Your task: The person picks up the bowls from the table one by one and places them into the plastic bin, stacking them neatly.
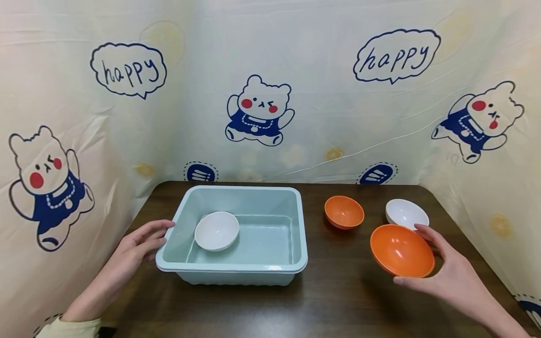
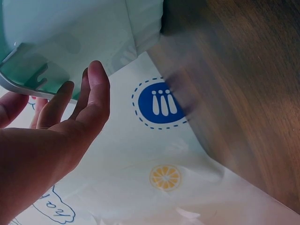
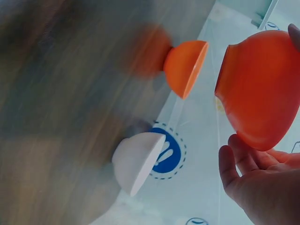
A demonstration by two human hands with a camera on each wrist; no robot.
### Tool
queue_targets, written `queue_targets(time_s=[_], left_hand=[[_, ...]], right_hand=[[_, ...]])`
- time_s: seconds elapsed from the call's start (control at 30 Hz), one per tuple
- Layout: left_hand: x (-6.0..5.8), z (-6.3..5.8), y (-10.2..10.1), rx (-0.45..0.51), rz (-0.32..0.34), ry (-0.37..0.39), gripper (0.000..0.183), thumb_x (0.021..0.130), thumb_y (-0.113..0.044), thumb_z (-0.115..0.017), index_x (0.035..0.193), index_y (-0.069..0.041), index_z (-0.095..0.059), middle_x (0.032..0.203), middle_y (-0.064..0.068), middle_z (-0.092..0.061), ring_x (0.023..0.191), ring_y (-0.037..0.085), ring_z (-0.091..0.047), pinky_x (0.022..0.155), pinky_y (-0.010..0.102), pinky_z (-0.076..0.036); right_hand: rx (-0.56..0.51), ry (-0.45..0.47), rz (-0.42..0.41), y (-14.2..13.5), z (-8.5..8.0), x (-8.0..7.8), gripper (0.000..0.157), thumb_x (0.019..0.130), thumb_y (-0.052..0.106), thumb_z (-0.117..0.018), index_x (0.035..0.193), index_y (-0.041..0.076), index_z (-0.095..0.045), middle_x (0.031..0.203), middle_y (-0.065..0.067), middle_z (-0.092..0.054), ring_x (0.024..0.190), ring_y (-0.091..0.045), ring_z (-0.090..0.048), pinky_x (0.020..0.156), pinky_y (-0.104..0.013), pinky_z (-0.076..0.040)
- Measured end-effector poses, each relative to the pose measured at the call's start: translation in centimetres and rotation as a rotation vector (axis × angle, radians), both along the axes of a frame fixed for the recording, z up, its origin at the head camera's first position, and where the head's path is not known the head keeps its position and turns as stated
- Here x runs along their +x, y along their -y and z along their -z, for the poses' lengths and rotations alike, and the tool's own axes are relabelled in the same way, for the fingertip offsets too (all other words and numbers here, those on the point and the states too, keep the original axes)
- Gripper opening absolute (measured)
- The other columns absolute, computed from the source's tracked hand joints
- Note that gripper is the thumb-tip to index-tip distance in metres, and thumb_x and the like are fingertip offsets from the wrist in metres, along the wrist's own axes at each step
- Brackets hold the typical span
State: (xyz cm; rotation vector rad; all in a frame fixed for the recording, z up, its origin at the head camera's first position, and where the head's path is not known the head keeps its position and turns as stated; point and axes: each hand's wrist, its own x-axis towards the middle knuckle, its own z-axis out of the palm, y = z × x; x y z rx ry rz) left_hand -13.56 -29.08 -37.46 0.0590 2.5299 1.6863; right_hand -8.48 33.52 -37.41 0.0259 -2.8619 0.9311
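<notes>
My right hand [image 1: 454, 277] holds a larger orange bowl [image 1: 401, 251] by its sides, thumb at the near edge and fingers at the far right. In the right wrist view this orange bowl [image 3: 262, 89] is raised off the table. At the left, my left hand [image 1: 137, 249] touches the rim of a pale blue-green basin [image 1: 236, 268]. Its fingers [image 2: 96, 89] look loosely bent beside the basin's outer wall in the left wrist view. Inside the basin, toward the left, is a white bowl [image 1: 217, 231]; something pale shows just behind its edge.
A small orange bowl [image 1: 344, 212] stands right of the basin. Behind the held bowl is another white bowl [image 1: 405, 213], partly covered from the head view. The dark wooden table [image 1: 334, 300] meets a printed curtain [image 1: 321, 117] at the back and sides.
</notes>
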Motion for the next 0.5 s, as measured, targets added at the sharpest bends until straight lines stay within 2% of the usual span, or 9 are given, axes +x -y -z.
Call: queue_targets(time_s=[0.07,0.2,0.27,0.37,0.5], left_hand=[[0.1,0.0,0.1,0.004,0.001,-0.006,0.042,0.112,-0.024,-0.053,0.149,-0.003,-0.051,0.154,0.021,-0.050,0.112,-0.006,-0.059,0.082,0.029,-0.054],[0.1,0.0,0.0,-0.005,0.001,0.002,0.044,0.113,-0.024,-0.052,0.150,-0.003,-0.049,0.158,0.024,-0.044,0.113,-0.010,-0.056,0.083,0.028,-0.053],[0.1,-0.1,0.0,-0.009,0.000,0.004,0.044,0.113,-0.024,-0.052,0.151,-0.003,-0.049,0.159,0.024,-0.043,0.113,-0.011,-0.055,0.083,0.028,-0.053],[0.1,-0.1,0.0,-0.010,-0.001,0.009,0.044,0.113,-0.025,-0.052,0.151,-0.003,-0.049,0.159,0.024,-0.043,0.113,-0.011,-0.055,0.083,0.028,-0.053],[0.1,-0.1,0.0,-0.007,0.003,0.014,0.044,0.113,-0.025,-0.051,0.152,-0.003,-0.048,0.159,0.024,-0.043,0.113,-0.011,-0.055,0.084,0.028,-0.053]], right_hand=[[-0.007,-0.005,-0.012,0.4,-0.2,-0.1,0.119,0.070,0.040,-0.101,0.163,0.010,-0.033,0.145,-0.022,-0.055,0.111,-0.022,-0.054,0.070,-0.030,-0.052],[-0.002,-0.065,-0.027,1.1,-0.5,-0.1,0.118,0.066,0.041,-0.102,0.161,0.014,-0.039,0.142,-0.017,-0.059,0.102,0.001,-0.050,0.072,-0.028,-0.051],[-0.002,-0.088,-0.035,1.5,-0.8,-0.1,0.118,0.064,0.042,-0.103,0.161,0.015,-0.040,0.142,-0.015,-0.060,0.101,0.004,-0.049,0.072,-0.028,-0.051],[0.003,-0.092,-0.046,2.0,-1.3,-0.2,0.117,0.065,0.044,-0.102,0.161,0.017,-0.041,0.143,-0.014,-0.060,0.103,0.001,-0.051,0.073,-0.030,-0.051],[0.010,-0.075,-0.062,2.7,-2.2,-0.4,0.117,0.066,0.046,-0.101,0.161,0.019,-0.039,0.144,-0.012,-0.059,0.109,-0.011,-0.053,0.075,-0.034,-0.052]])
